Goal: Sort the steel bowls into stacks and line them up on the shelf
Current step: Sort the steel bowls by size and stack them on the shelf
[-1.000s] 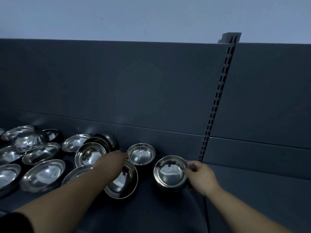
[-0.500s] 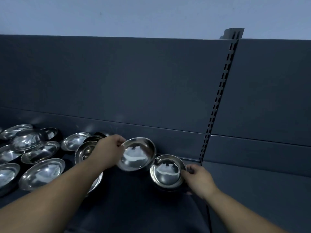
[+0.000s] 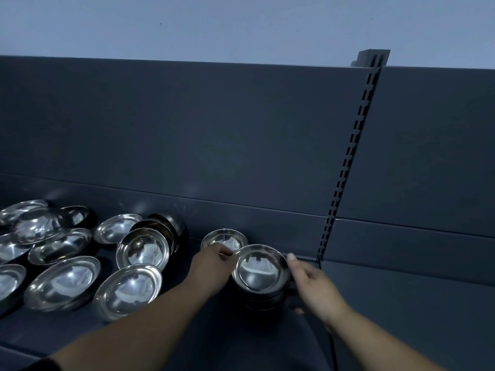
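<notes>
Stacking is the step in hand: at the foot of the slotted upright, just to its left, a short stack of round steel bowls stands on the dark shelf. The left hand pinches the rim of the top bowl on the side away from the upright; that bowl looks seated or nearly so. The right hand curls round the stack's upright-facing side, thumb raised by the rim, steadying it. Next, I judge, comes letting go and fetching another bowl of matching size, perhaps the small round bowl just beyond the left hand. Farther left of the upright lie loose pieces, mostly shallow oval dishes: thin, polished, mirror-bright, with rolled rims. Such smooth steel should nest readily but slide if nudged.
</notes>
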`<state>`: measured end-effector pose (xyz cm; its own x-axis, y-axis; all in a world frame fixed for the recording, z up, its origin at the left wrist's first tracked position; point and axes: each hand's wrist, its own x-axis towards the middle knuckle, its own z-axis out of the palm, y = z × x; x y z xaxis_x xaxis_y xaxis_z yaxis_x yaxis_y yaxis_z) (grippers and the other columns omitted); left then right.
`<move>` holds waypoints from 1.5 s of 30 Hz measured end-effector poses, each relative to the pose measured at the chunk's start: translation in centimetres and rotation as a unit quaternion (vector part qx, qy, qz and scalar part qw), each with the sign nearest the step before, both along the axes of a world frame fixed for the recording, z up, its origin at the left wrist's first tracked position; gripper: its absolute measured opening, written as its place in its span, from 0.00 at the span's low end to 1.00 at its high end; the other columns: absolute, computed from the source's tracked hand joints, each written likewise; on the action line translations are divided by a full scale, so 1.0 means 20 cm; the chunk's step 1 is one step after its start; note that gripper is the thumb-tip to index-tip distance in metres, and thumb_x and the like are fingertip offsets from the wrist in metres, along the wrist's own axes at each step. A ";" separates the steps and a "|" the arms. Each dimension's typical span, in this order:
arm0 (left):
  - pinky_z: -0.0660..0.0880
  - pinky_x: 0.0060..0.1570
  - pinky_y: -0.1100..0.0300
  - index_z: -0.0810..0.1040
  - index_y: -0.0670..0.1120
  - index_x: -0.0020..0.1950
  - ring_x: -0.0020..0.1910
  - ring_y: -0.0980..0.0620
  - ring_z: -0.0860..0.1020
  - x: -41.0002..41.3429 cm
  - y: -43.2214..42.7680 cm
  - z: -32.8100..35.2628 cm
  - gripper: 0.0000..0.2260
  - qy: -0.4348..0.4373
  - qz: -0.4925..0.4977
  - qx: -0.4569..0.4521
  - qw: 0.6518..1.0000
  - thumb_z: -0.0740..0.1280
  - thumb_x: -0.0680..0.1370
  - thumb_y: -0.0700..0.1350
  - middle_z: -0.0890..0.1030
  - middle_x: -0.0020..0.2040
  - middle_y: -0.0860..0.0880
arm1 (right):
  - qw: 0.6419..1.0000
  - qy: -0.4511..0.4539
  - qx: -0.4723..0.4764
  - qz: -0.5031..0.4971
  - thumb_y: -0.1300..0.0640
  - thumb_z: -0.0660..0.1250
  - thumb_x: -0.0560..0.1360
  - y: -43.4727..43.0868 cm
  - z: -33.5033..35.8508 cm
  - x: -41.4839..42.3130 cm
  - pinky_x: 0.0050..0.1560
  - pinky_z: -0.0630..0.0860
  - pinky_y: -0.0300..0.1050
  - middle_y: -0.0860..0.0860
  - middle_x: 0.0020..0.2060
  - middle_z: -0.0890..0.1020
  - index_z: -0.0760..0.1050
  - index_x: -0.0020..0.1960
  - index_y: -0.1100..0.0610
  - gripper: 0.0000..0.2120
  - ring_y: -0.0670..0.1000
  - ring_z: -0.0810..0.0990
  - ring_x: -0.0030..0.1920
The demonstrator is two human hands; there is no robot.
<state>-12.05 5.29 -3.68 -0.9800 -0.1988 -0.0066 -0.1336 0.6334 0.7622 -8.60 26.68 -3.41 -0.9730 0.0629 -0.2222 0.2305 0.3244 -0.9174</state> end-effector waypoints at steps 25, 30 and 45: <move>0.81 0.47 0.47 0.80 0.47 0.49 0.43 0.44 0.83 -0.20 -0.23 0.18 0.08 0.056 0.115 0.184 0.974 0.65 0.75 0.47 0.84 0.44 0.45 | 0.998 0.011 0.058 0.021 0.41 0.66 0.74 0.00 -0.03 0.01 0.57 0.79 0.52 0.46 0.47 0.85 0.77 0.60 0.47 0.17 0.49 0.84 0.48; 0.79 0.32 0.58 0.81 0.45 0.47 0.34 0.48 0.83 -0.05 -0.12 0.22 0.04 -0.009 0.036 0.246 0.969 0.66 0.76 0.42 0.84 0.40 0.43 | 0.998 0.007 0.055 0.040 0.42 0.67 0.74 0.02 -0.02 0.02 0.55 0.80 0.49 0.45 0.46 0.85 0.78 0.60 0.46 0.16 0.46 0.83 0.48; 0.78 0.55 0.50 0.75 0.55 0.63 0.53 0.51 0.80 0.22 0.00 0.03 0.18 -0.027 0.003 0.106 0.994 0.66 0.75 0.58 0.81 0.56 0.54 | 0.986 0.047 0.088 0.131 0.53 0.80 0.63 0.11 -0.04 0.07 0.57 0.67 0.31 0.41 0.60 0.75 0.57 0.75 0.41 0.48 0.40 0.72 0.63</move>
<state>-7.60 5.21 -3.09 -0.9760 -0.1924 -0.1021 -0.1813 0.4583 0.8701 -7.28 28.91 -4.25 -0.9767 -0.1636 -0.1391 0.0349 0.5182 -0.8545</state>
